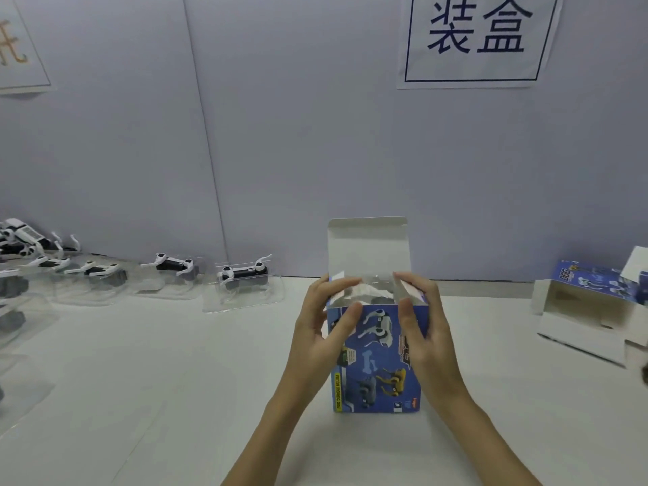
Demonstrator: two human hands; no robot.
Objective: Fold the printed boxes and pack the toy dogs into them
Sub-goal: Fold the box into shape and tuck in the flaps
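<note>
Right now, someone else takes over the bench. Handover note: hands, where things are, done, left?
Left hand and right hand each grip a top corner of the blue box, fingers on its side flaps.
The box stands upright on the table, lid flap up; a toy in clear plastic shows inside.
Done: this box is folded and loaded.
Left: fold the side flaps in, tuck the lid, then pack the toy dogs waiting along the wall at left. Another open box lies at right.

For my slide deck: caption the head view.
Both hands, left hand and right hand, hold an upright printed box, top lid open, on the white table.
</note>
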